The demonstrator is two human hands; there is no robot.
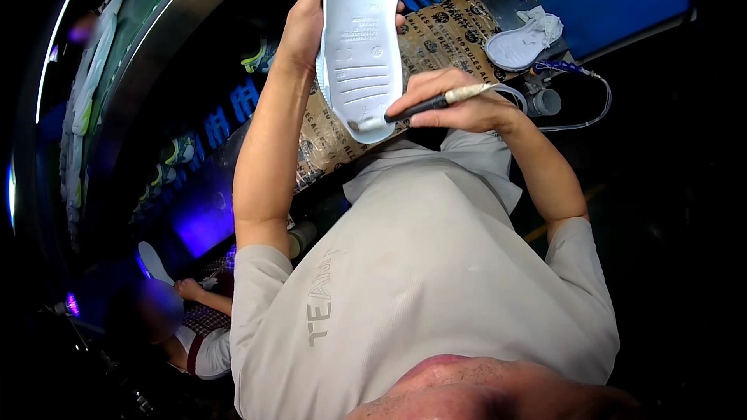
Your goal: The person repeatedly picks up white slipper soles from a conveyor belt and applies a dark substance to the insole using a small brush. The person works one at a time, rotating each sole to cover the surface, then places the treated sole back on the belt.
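Observation:
A white shoe sole [362,62] is held up lengthwise, its inner face showing, with rows of small holes near the top and curved ridges lower down. My left hand [306,27] grips its left edge, and some fingertips show past the right edge. In my right hand [467,105] is a brush [418,109] with a dark handle, wrapped in pale material at its rear. The brush's pale tip touches the sole's rounded lower end. A thin clear tube runs behind my right hand.
Brown printed paper under plastic covers the worktable [327,140]. At right lie another white sole [510,50], crumpled white material [541,27], a blue jointed hose [556,67] and a round container [545,102]. Shoes [180,149] line the left side. A co-worker's hand [187,288] is at lower left.

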